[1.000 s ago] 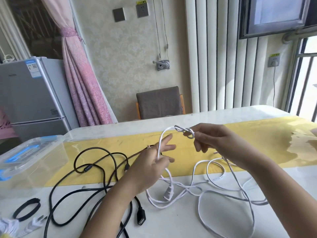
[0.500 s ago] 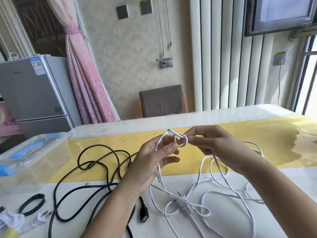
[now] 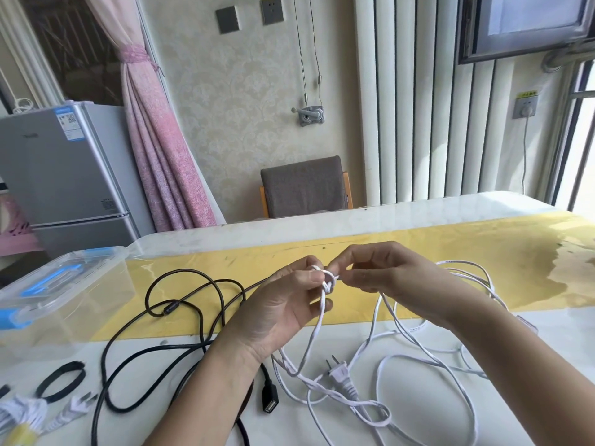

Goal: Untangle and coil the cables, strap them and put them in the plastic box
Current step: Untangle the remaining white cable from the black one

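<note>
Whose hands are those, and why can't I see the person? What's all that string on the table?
There is no machine here. A person wears a small camera on the head, so the picture looks forward and down at that person's own two hands. The left hand and the right hand both pinch a knot in a white cable, held up above the table. The rest of that cable lies in loose loops on the table, with its plug near the front. To the left lies a black cable, also in loops. At the far left stands a clear plastic box with blue clips. Near the front left lies a black strap curled in a ring.
</note>
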Demonstrator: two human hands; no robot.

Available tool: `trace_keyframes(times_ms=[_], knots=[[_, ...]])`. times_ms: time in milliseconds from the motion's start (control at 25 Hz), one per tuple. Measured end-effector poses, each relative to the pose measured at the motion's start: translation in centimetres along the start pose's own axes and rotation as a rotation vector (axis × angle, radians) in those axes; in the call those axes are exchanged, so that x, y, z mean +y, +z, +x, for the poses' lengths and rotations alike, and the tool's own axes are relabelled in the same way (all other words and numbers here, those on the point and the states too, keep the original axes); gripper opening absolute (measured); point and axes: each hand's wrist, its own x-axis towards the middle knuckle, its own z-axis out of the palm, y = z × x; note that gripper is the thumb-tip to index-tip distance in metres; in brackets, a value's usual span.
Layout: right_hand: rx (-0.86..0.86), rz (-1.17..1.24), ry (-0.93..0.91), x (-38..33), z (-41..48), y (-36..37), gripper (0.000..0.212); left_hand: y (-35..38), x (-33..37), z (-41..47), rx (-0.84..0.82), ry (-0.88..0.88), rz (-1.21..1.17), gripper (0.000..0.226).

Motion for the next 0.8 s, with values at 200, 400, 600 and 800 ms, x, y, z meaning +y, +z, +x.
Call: trace_keyframes(times_ms=[200,400,600,800], knots=[[-0.016,0.122,-0.04,-0.1,0.0,0.2,0.017,0.1,0.1,-0.1,0.048,0.098,0.095,0.026],[0.047,0.07,-0.099,0.0,0.3,1.3,0.025,1.5,0.0,-0.3,0.129,0.163,0.164,0.012],[0.222,-0.08,-0.156,-0.4,0.3,1.4,0.017,0.8,-0.4,0.0,0.117,0.194,0.161,0.009],[0.384,-0.342,-0.232,-0.1,0.4,2.4,0.019,0.4,-0.6,0.2,0.24,0.319,0.406,0.013]])
